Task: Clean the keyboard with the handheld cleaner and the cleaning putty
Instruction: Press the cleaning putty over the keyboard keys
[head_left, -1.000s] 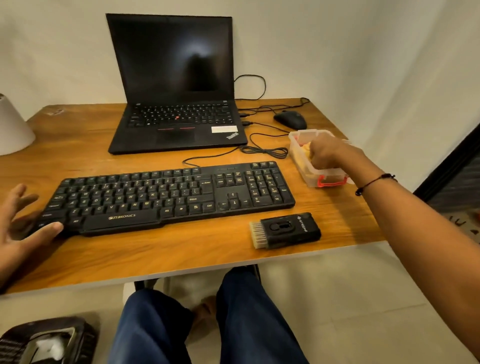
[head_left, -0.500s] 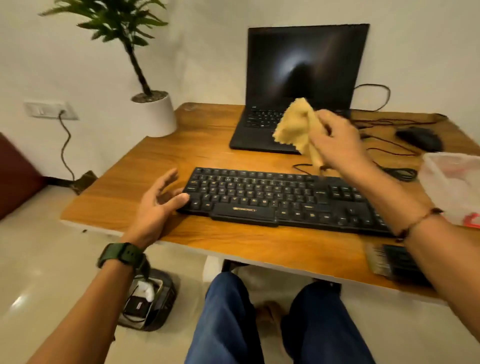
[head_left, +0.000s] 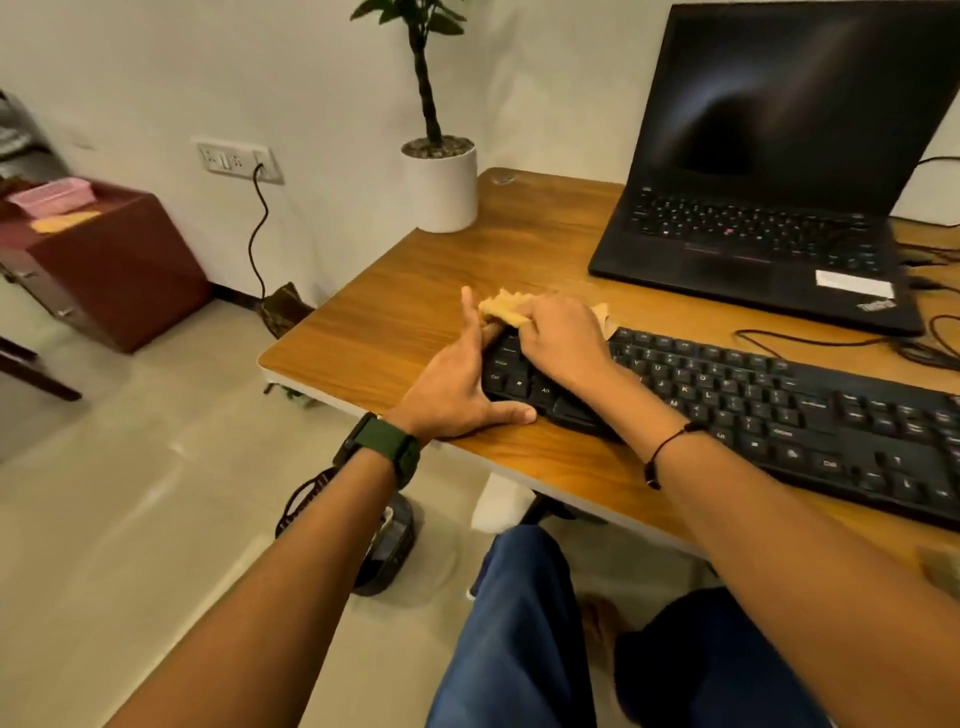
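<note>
The black keyboard lies on the wooden desk, running from centre to the right edge. My right hand presses the yellow cleaning putty down on the keyboard's far left corner, fingers curled over it. My left hand rests against the keyboard's left end, fingers straight along its side and thumb along the front edge. A tan corner of the handheld cleaner's brush shows at the right edge.
An open black laptop stands behind the keyboard, with cables trailing at the right. A white plant pot sits on the desk's back left corner. A maroon cabinet stands on the floor at left.
My right hand has brought the putty down from mid-air onto the keyboard's left corner. My left hand has closed in against the keyboard's left end. The view has swung left.
</note>
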